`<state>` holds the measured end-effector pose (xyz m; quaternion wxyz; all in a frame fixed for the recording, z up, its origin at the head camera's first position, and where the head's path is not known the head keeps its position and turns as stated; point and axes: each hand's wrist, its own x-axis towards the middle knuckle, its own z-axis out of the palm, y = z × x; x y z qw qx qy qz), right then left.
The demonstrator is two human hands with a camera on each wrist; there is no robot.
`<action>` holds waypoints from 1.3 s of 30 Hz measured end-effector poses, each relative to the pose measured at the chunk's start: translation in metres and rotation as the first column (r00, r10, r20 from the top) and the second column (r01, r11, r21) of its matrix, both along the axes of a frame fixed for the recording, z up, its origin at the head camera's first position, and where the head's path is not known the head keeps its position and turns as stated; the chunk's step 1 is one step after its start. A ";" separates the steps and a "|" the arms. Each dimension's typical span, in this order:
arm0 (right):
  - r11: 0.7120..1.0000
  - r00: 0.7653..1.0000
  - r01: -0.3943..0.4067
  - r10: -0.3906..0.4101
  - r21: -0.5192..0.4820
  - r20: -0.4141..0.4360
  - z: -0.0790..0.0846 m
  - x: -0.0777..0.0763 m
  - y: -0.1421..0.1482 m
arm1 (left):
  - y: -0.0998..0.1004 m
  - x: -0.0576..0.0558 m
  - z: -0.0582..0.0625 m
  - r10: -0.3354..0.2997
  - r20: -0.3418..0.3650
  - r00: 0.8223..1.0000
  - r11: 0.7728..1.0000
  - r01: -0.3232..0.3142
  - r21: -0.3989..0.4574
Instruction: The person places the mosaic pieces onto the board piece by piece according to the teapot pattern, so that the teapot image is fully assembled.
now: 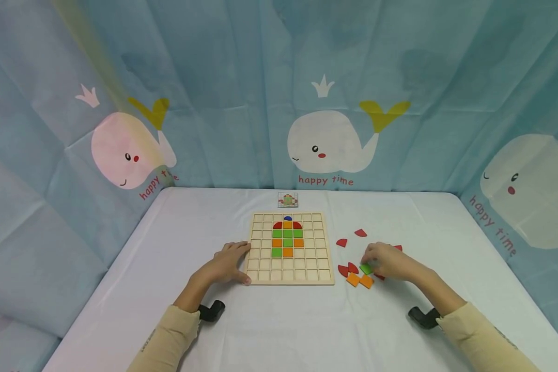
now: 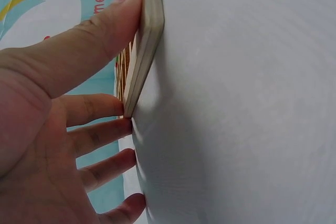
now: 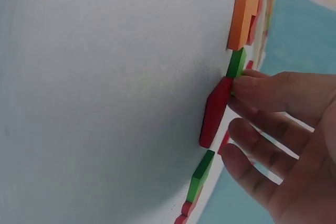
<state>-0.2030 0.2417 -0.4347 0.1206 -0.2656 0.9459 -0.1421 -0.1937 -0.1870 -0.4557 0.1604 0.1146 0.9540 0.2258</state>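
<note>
A wooden grid board (image 1: 315,262) lies on the table, with green, orange, red and blue pieces set in its upper middle squares. At its left edge is my left hand (image 1: 225,262); the thumb (image 2: 113,24) rests on the board's near corner and the fingers reach along the side, fairly straight. To the right of the board, my right hand (image 1: 391,261) pinches a green square tile (image 1: 366,268) between thumb and forefinger. In the right wrist view this green tile (image 3: 237,62) stands beside a red piece (image 3: 215,113), under the hand. The other right fingers are loosely bent.
Two orange tiles (image 1: 367,281) and several red quarter-round pieces (image 1: 341,242) lie around the right hand. Another green piece (image 3: 201,177) shows in the right wrist view. A small pattern card (image 1: 288,200) lies behind the board. Patterned curtains (image 1: 242,144) enclose the white table (image 1: 297,330).
</note>
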 end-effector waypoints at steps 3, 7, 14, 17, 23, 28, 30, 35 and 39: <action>1.000 1.000 0.005 -0.005 0.006 0.004 0.000 0.000 -0.001 | 0.001 0.000 0.000 0.002 0.001 1.000 1.000 -0.002 -0.007; 1.000 1.000 0.017 -0.017 0.013 0.001 0.000 0.000 -0.002 | 0.000 0.000 0.000 -0.003 0.001 1.000 1.000 0.003 -0.013; 0.998 0.998 0.066 -0.066 0.007 0.017 -0.001 -0.001 -0.004 | -0.001 -0.001 0.000 -0.005 -0.003 1.000 1.000 0.005 -0.007; 0.996 0.995 0.092 -0.092 0.007 0.021 -0.002 -0.001 -0.005 | -0.001 -0.001 -0.001 -0.004 -0.001 1.000 1.000 0.004 -0.007; 0.994 0.993 0.111 -0.111 0.012 0.032 -0.003 -0.001 -0.007 | 0.000 0.000 -0.002 0.000 0.002 1.000 1.000 0.000 -0.006; 0.993 0.993 0.120 -0.120 0.015 0.013 -0.004 -0.003 -0.009 | -0.001 0.000 -0.003 -0.001 -0.003 1.000 1.000 0.001 -0.011; 0.991 0.991 0.130 -0.130 0.011 0.013 -0.004 -0.004 -0.010 | -0.001 -0.001 -0.004 -0.004 -0.004 1.000 1.000 0.004 -0.015; 0.992 0.992 0.123 -0.123 -0.014 0.006 -0.001 -0.007 -0.017 | -0.001 0.000 -0.002 -0.012 -0.004 1.000 1.000 0.012 -0.017; 0.993 0.993 0.116 -0.116 -0.027 0.000 0.002 -0.011 -0.028 | -0.001 0.001 0.000 -0.022 -0.009 1.000 1.000 0.022 -0.020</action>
